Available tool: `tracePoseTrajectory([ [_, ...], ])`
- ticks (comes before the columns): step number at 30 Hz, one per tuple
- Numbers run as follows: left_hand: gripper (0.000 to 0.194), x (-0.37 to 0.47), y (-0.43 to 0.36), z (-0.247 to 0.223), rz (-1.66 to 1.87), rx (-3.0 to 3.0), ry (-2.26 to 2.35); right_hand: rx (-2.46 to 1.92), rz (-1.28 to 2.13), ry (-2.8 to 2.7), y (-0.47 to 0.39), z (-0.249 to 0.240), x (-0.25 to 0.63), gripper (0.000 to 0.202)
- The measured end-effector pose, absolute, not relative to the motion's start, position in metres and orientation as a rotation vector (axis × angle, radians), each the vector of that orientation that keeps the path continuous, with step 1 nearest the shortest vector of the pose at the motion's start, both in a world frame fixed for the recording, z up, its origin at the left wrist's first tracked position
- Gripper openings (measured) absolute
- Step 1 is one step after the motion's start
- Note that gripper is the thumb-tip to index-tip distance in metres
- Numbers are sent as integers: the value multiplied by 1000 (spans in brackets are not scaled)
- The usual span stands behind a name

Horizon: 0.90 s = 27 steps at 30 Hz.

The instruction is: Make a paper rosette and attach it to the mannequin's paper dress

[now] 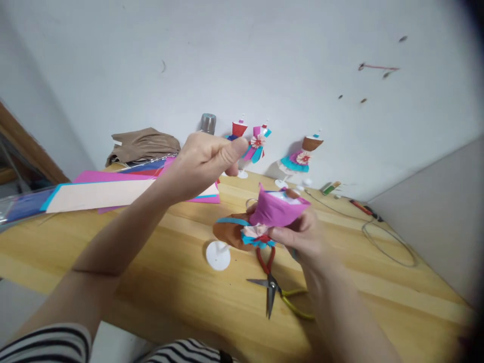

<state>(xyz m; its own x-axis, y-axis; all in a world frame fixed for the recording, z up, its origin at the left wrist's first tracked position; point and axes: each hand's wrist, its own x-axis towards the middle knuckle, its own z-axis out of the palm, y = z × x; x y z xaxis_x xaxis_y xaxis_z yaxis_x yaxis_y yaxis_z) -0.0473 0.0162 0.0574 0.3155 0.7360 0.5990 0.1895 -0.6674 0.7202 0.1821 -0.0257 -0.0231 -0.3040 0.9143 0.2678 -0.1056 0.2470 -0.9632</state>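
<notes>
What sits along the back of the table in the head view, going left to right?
Brown cloth → metal cylinder → red-topped paper dress → pink and blue paper dress → brown and teal paper dress → green-capped tube.

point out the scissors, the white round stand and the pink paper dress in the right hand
scissors (270,291): head view, on the pivot where the blades meet
white round stand (218,255): head view, middle of the disc
pink paper dress (276,209): head view, on the pink skirt
</notes>
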Motion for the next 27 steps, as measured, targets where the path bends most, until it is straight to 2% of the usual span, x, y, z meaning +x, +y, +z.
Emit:
tracePoseTrajectory([
  [3,65,-54,26,35,1126,2057,902,-803,1434,-1313,-24,-33,167,38],
  [7,68,-56,38,-2,928,1660,933,-844,1409,-1212,-27,-40,163,34],
  [9,67,-53,37,-5,974,1590,894,-835,1317,-1290,-33,-35,171,35],
  [12,65,-48,26,16,1112,1682,764,-836,1085,-1406,-41,-22,189,33],
  [15,61,-47,8,44,1433,1741,574,-800,925,-1457,-44,-16,197,29],
  [20,48,-51,-20,55,1590,1894,412,-870,895,-1584,-40,-25,188,23],
  [23,25,-52,-29,49,1439,2127,513,-951,956,-1639,-42,-29,181,26],
  [27,12,-54,-29,48,1302,2300,429,-985,974,-1652,-48,-26,177,32],
])
